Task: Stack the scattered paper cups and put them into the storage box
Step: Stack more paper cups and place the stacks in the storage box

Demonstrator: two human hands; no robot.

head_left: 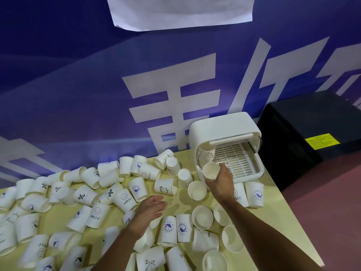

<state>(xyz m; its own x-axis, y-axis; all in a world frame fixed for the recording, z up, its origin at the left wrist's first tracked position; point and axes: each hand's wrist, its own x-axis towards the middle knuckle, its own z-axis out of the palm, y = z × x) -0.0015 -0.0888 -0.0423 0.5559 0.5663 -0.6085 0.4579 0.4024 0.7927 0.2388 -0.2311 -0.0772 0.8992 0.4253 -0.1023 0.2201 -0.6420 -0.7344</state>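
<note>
Cup at the box
Our right hand (220, 181) grips a paper cup (211, 170) by the storage box (224, 129) at the table's (273, 209) far edge; our left hand (150, 210) hangs loose.

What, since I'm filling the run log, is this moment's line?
right hand: holds cup at box opening | left hand: open above loose cups | box: stack inside
</note>
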